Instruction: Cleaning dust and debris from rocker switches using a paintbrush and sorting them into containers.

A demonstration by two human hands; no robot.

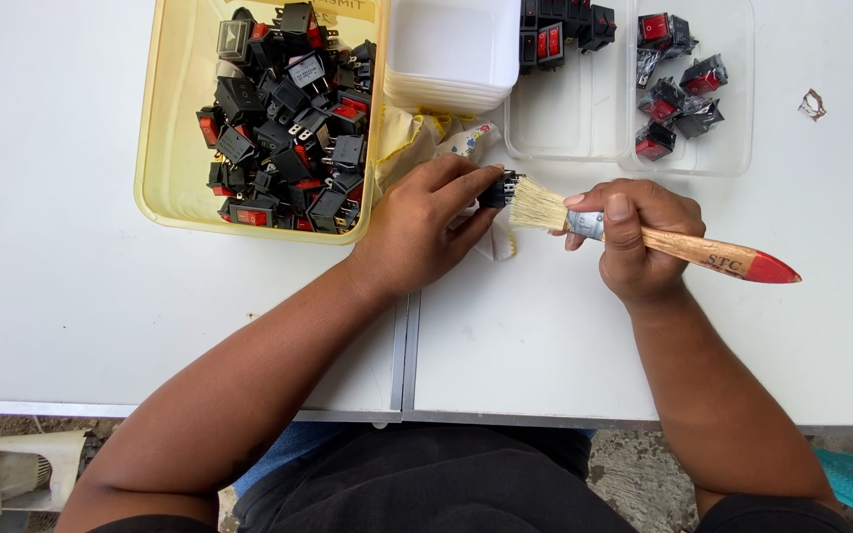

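Black plastic rocker switch (498, 188), small, pinched between the thumb and fingertips of the left hand (425, 229); held just above the white table (71, 257), near its far edge and close to the seam between the two table halves.

Paintbrush (644, 237): pale bristles, metal ferrule, wooden handle with a red tip. Bristles touch the right side of the switch. The right hand (634, 237) is closed around the ferrule and upper handle, thumb on top, fingers curled under; the red tip points toward the table's right edge.

Yellow tray (165, 148), translucent, at the far edge, left of the left hand; holds a heap of black switches (288, 118), several with red rockers.

Stack of white tubs (451, 59), at the far edge, just right of the yellow tray.

Clear tray (584, 118), two compartments, far edge, beyond the right hand. Left compartment: a few black-and-red switches in its far corner. Right compartment: a loose group of red-topped switches (678, 89).

Cloth (426, 133), pale with a small printed patch, crumpled between the yellow tray and the left hand, partly under it.

Small scrap (813, 104), toward the far right corner, well apart from everything.
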